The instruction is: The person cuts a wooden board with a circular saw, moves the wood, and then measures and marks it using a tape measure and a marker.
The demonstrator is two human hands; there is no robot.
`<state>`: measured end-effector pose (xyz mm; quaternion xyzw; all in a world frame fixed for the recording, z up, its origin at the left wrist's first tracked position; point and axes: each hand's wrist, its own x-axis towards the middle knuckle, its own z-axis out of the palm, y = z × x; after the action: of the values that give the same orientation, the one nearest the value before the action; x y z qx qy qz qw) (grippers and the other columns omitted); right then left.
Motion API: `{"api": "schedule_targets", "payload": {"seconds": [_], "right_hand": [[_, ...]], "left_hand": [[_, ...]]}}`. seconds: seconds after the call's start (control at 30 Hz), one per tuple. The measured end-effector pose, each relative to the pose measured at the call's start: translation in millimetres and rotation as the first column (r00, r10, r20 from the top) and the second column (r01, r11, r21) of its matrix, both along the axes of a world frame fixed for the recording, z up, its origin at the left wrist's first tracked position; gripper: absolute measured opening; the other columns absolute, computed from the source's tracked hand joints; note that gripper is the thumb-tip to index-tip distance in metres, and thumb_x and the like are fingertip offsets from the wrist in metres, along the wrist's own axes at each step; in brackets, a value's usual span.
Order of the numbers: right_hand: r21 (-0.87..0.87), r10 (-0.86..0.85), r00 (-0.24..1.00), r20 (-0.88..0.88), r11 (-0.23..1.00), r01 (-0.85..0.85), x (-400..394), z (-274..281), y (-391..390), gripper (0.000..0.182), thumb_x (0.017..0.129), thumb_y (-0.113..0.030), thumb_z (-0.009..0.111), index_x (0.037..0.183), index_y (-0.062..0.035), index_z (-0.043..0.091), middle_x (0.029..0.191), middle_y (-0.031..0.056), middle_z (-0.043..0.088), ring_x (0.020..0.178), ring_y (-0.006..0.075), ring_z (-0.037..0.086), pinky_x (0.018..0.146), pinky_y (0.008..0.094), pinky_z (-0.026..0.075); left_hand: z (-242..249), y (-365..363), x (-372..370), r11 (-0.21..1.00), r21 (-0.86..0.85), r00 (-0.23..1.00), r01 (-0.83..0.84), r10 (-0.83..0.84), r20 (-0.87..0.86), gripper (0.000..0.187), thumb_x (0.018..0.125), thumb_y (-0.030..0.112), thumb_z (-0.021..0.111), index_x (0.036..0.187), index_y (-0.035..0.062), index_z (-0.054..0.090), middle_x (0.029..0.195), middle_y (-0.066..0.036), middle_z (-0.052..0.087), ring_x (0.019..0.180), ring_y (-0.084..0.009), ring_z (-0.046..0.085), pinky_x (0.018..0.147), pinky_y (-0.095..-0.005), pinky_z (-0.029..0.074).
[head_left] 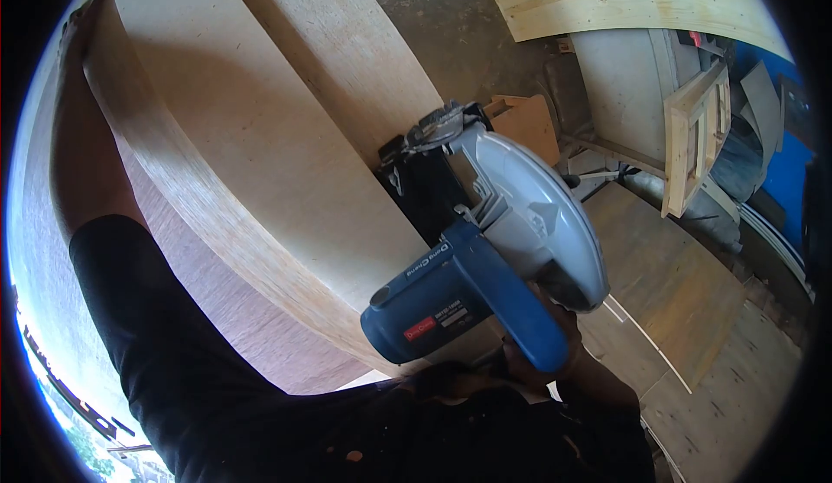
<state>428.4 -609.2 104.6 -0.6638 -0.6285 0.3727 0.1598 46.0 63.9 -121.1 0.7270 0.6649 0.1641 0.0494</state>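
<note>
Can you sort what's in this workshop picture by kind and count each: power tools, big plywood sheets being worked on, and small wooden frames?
Power tools: 1, the blue and grey circular saw, gripped by the right hand
Big plywood sheets: 1, the plywood sheet, with the left hand at its far edge
Small wooden frames: 1, the wooden frame
Total: 3

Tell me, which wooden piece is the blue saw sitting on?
The large pale plywood sheet under the blue-and-grey circular saw; the small slatted wooden frame stands apart, right.

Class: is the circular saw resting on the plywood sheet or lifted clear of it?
Resting on it: the circular saw sits base-down against the plywood sheet, its handle gripped by the right hand.
</note>
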Motion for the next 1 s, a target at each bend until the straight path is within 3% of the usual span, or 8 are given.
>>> {"api": "schedule_targets", "payload": {"seconds": [0.17, 0.23, 0.27, 0.33, 0.47, 0.83, 0.93, 1.0], "right_hand": [[0.101, 0.037, 0.998, 0.044, 0.994, -0.041, 0.6, -1.8, 7.2, 0.096, 0.067, -0.039, 0.081, 0.133, 0.0121, 0.035, 0.122, 0.0250, 0.055, 0.103, 0.0319, 0.063, 0.086, 0.0363, 0.051], [0.059, -0.007, 0.982, -0.190, 0.998, 0.019, 4.4, -9.2, -5.7, 0.092, 0.069, -0.034, 0.078, 0.135, 0.0120, 0.033, 0.126, 0.0263, 0.052, 0.108, 0.0330, 0.060, 0.092, 0.0379, 0.048], [0.059, -0.001, 0.982, -0.189, 0.998, 0.013, 5.2, -7.6, -4.0, 0.092, 0.069, -0.034, 0.078, 0.135, 0.0120, 0.033, 0.126, 0.0263, 0.052, 0.108, 0.0330, 0.060, 0.092, 0.0379, 0.048], [-0.012, -0.139, 0.927, -0.348, 0.990, 0.144, 4.5, -1.9, 6.6, 0.086, 0.072, -0.026, 0.074, 0.136, 0.0123, 0.030, 0.128, 0.0273, 0.050, 0.113, 0.0337, 0.057, 0.098, 0.0387, 0.043], [-0.091, -0.217, 0.914, -0.343, 0.976, 0.198, -6.7, 2.3, 37.6, 0.082, 0.072, -0.017, 0.070, 0.137, 0.0122, 0.028, 0.130, 0.0273, 0.048, 0.116, 0.0341, 0.055, 0.101, 0.0383, 0.040], [0.082, -0.297, 0.814, -0.499, 0.919, 0.385, -19.3, -17.5, 98.9, 0.046, 0.067, -0.001, 0.063, 0.109, 0.0097, 0.046, 0.085, 0.0129, 0.056, 0.073, 0.0176, 0.056, 0.067, 0.0274, 0.046], [0.122, -0.289, 0.777, -0.559, 0.899, 0.422, -29.9, -12.3, 101.0, 0.037, 0.066, 0.003, 0.062, 0.101, 0.0090, 0.051, 0.073, 0.0090, 0.058, 0.061, 0.0131, 0.056, 0.058, 0.0245, 0.047], [0.121, -0.239, 0.817, -0.524, 0.929, 0.349, -24.1, -9.1, 99.3, 0.037, 0.069, -0.001, 0.062, 0.103, 0.0066, 0.050, 0.074, 0.0072, 0.058, 0.064, 0.0128, 0.056, 0.061, 0.0263, 0.046]], "left_hand": [[8.5, -27.3, -10.5, 1.000, 0.017, 0.997, -0.022, 0.021, 0.080, 0.081, 0.073, 0.072, 0.052, 0.122, 0.0071, 0.054, 0.112, -0.018, 0.059, 0.102, -0.0351, 0.054, 0.088, -0.0455, 0.041], [11.0, -37.7, -17.3, 0.999, 0.018, 0.993, -0.033, 0.031, 0.110, 0.080, 0.073, 0.072, 0.053, 0.121, 0.0069, 0.055, 0.111, -0.018, 0.059, 0.101, -0.0347, 0.055, 0.087, -0.0453, 0.041], [12.8, -42.5, -20.6, 0.999, 0.022, 0.991, -0.040, 0.037, 0.126, 0.080, 0.074, 0.071, 0.053, 0.121, 0.0068, 0.055, 0.111, -0.018, 0.059, 0.100, -0.0345, 0.055, 0.086, -0.0451, 0.041], [17.9, -51.0, -25.9, 0.998, 0.031, 0.986, -0.051, 0.046, 0.158, 0.079, 0.074, 0.071, 0.053, 0.120, 0.0067, 0.055, 0.109, -0.018, 0.060, 0.099, -0.0340, 0.055, 0.086, -0.0448, 0.041], [6.5, -37.1, -28.4, 0.999, 0.018, 0.975, -0.048, 0.043, 0.220, 0.077, 0.074, 0.069, 0.054, 0.119, 0.0064, 0.056, 0.107, -0.017, 0.061, 0.097, -0.0332, 0.056, 0.084, -0.0443, 0.042], [-9.4, -38.3, -3.1, 0.999, 0.029, 0.911, -0.025, 0.011, 0.412, 0.072, 0.076, 0.066, 0.056, 0.115, 0.0055, 0.058, 0.101, -0.017, 0.063, 0.090, -0.0308, 0.058, 0.079, -0.0428, 0.044], [6.9, -57.2, -13.7, 0.999, 0.039, 0.896, -0.038, 0.017, 0.443, 0.071, 0.076, 0.065, 0.057, 0.114, 0.0053, 0.059, 0.099, -0.016, 0.064, 0.089, -0.0301, 0.059, 0.078, -0.0424, 0.044], [30.7, -80.4, -17.8, 0.998, 0.048, 0.894, -0.042, 0.017, 0.449, 0.070, 0.076, 0.065, 0.057, 0.113, 0.0051, 0.060, 0.098, -0.016, 0.064, 0.088, -0.0297, 0.059, 0.077, -0.0421, 0.045]]}}
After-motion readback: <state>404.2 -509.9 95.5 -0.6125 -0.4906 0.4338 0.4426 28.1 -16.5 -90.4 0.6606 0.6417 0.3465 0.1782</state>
